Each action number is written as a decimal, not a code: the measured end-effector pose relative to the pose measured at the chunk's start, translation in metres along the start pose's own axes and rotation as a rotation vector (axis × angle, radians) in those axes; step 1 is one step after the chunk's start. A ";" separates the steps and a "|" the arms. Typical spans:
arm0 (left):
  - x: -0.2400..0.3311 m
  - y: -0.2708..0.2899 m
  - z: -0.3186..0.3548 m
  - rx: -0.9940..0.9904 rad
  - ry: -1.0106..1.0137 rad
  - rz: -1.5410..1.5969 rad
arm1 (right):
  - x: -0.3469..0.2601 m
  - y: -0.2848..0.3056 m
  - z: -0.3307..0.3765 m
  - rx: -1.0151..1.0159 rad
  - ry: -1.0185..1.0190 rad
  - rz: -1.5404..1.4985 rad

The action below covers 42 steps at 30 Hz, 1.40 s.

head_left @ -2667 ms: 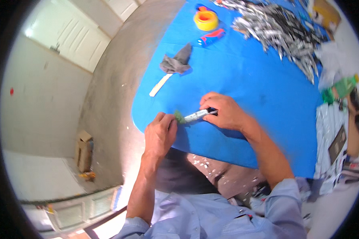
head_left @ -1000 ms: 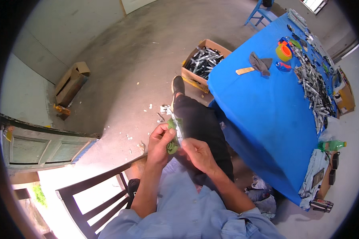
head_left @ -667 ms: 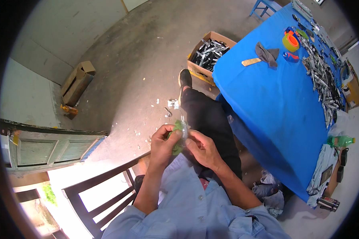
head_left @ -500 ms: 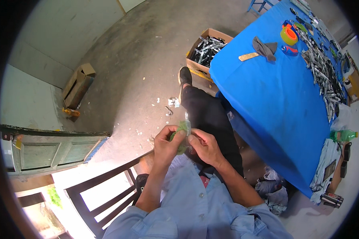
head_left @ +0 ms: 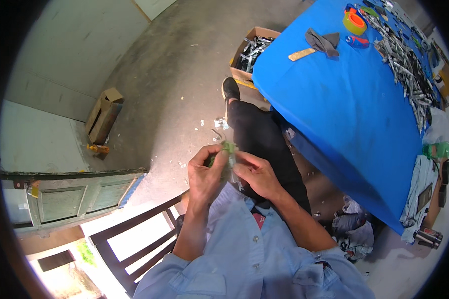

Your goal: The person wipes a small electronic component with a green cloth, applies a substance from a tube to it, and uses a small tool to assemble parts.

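Above my lap, both hands work close together on one small piece. My left hand is closed on a crumpled green piece, perhaps cloth or a scouring pad; its exact kind is not clear. Beside it, my right hand pinches a slim clear and silvery piece that points down toward my shirt. The fingers cover part of both pieces, and blur hides the details.
At my right stands a table with a blue cover, bearing a heap of metal pieces, tape rolls and a grey cloth. An open carton of metal parts stands beyond my foot. A wooden chair is at my left.
The slim piece has turned: its tip pointed away from me before and now points toward my body. The green piece now shows at the top, between the fingers. My view has shifted slightly.
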<state>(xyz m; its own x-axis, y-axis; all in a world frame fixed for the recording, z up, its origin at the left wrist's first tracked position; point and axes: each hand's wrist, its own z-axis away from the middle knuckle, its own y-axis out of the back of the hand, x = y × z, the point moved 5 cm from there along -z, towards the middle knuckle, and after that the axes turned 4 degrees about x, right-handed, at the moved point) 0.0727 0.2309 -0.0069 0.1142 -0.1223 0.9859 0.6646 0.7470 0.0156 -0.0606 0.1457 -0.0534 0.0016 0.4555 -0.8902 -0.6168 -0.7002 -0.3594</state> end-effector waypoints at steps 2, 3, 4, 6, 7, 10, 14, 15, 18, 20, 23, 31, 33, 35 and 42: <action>0.004 0.000 0.002 0.006 0.032 -0.110 | -0.001 0.000 0.000 0.027 0.005 -0.022; 0.002 0.000 0.004 0.011 0.053 -0.164 | -0.004 -0.001 0.000 0.045 0.004 -0.033; 0.000 -0.001 0.005 0.003 0.036 -0.154 | -0.004 0.000 -0.002 0.055 0.018 -0.039; -0.001 -0.003 0.011 -0.018 0.030 -0.159 | -0.002 0.002 -0.003 0.068 0.060 -0.050; 0.001 -0.003 0.014 -0.029 0.026 -0.162 | -0.003 0.002 -0.004 0.070 0.090 -0.054; 0.002 -0.002 0.024 -0.064 0.043 -0.298 | -0.002 0.003 -0.003 0.078 0.103 -0.057; -0.007 -0.002 0.041 -0.095 -0.025 -0.375 | 0.002 0.005 -0.006 0.101 0.092 -0.033; -0.009 -0.001 0.043 -0.101 -0.032 -0.380 | 0.003 0.004 -0.007 0.105 0.105 -0.047; -0.006 -0.006 0.045 -0.062 -0.189 -0.433 | 0.007 0.005 -0.009 0.108 0.112 -0.063; -0.003 -0.010 0.043 -0.010 -0.245 -0.459 | 0.005 0.005 -0.008 0.099 0.079 -0.038; 0.006 -0.013 0.027 0.070 -0.271 -0.474 | 0.002 0.006 -0.007 0.091 0.054 -0.049; 0.024 -0.014 -0.002 0.128 -0.252 -0.448 | 0.001 0.004 -0.004 0.057 0.069 -0.118; 0.024 -0.008 -0.004 0.171 -0.173 -0.340 | 0.001 0.005 -0.004 0.049 0.022 -0.124; 0.026 -0.002 0.000 0.164 -0.140 -0.383 | 0.000 0.006 -0.002 0.026 -0.055 -0.112; 0.024 -0.026 0.049 -0.045 -0.289 -0.524 | 0.014 0.005 -0.008 0.092 0.040 -0.345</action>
<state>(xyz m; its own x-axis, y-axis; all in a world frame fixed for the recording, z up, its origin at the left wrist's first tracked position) 0.0220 0.2406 0.0245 -0.4387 -0.2794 0.8541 0.6097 0.6056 0.5113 -0.0571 0.1437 -0.0697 0.2520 0.6331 -0.7319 -0.6427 -0.4559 -0.6157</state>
